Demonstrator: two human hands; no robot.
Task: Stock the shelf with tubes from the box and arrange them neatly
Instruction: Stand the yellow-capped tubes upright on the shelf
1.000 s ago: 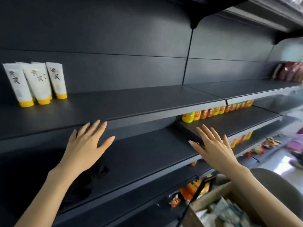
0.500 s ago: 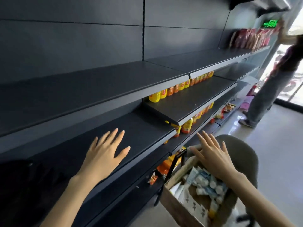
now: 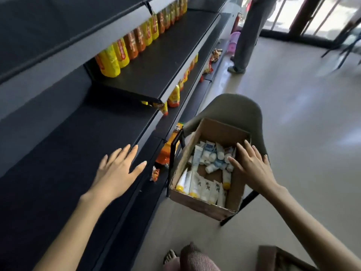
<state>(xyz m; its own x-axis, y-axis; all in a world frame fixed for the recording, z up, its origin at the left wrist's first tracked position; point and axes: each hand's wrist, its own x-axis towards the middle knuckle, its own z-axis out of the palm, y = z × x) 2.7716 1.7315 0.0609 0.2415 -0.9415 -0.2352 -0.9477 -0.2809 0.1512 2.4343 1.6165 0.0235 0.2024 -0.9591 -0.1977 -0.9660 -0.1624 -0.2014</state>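
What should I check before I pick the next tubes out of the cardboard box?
1. Right hand over the cardboard box, fingers straight, holding nothing: ok.
2. Left hand free, open above the dark shelf: ok.
3. Yellow-capped tubes reachable, lying along the box's near wall: ok.
4. Small tubes sorted: not ok, jumbled heap.
5. Box steady on the chair: cannot tell.

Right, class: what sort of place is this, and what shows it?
Probably a small shop: long dark shelving with rows of yellow and orange goods, and a cardboard box of tubes on a chair.
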